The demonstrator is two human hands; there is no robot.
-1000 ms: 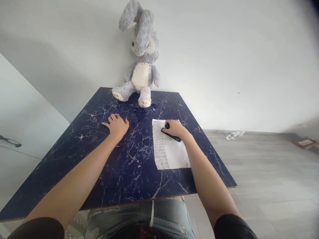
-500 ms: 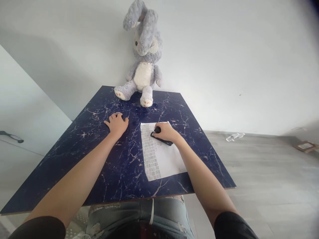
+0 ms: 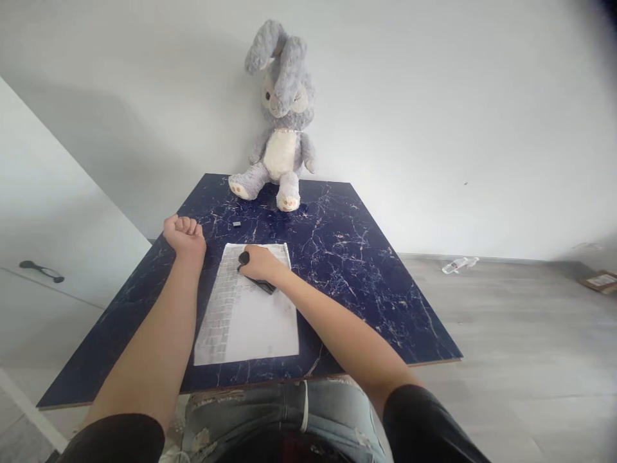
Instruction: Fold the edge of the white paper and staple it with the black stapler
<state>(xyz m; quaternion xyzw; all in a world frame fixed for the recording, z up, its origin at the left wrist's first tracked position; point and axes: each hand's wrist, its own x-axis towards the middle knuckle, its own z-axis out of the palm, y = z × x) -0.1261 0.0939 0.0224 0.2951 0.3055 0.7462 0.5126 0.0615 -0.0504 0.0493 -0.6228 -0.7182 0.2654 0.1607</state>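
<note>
**Marker pinned on the printed sheet, left fist off to the side**

The right hand (image 3: 258,262) lies across the top of a printed sheet of paper (image 3: 250,308), fingers curled down over a black marker-like object (image 3: 255,273). It presses that object against the page rather than lifting it; whether the fingers fully wrap it, I cannot tell, since the hand covers most of it. The sheet lies flat on the dark blue marbled tabletop (image 3: 366,276), its near edge close to the table's front edge, with columns of small print down its left side.

The left hand (image 3: 184,233) is balled into a fist with the fingers pressed together, holding nothing visible, and sits just left of the paper's top corner without touching it. A small dark object (image 3: 236,224) rests on the table beyond the fist. A grey plush rabbit (image 3: 282,116) sits propped against the wall at the far edge.

The risk here, as I judge it: only one hand bears on the sheet, and the surface looks smooth, so a sideways push could skew or crumple the page, or slide it off the near edge. The black object could also smudge the print if its tip is exposed.
</note>
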